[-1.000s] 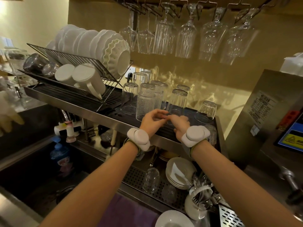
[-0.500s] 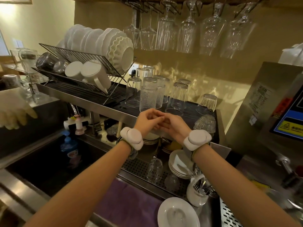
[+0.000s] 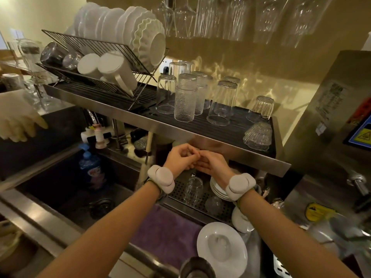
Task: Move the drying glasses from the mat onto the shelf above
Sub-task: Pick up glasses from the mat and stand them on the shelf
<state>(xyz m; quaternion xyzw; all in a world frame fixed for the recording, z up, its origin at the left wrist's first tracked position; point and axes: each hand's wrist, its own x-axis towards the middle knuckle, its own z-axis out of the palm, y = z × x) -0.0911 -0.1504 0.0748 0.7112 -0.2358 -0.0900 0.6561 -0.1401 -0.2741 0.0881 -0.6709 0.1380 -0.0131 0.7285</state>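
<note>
Both hands meet just below the front edge of the shelf (image 3: 236,146), the left hand (image 3: 179,157) and right hand (image 3: 210,164) touching each other, fingers loosely curled and holding nothing. Upturned glasses (image 3: 185,97) already crowd the ribbed black strip of the shelf from its middle to its right end, where a low patterned glass (image 3: 258,135) sits at the front right corner. A bare stretch remains along the front edge, between the tall glasses and that corner. Below, on the perforated mat (image 3: 202,199), one glass (image 3: 193,188) stands upside down beside a stack of plates (image 3: 217,189), directly under the hands. A wire dish rack (image 3: 96,63) fills the shelf's left half.
</note>
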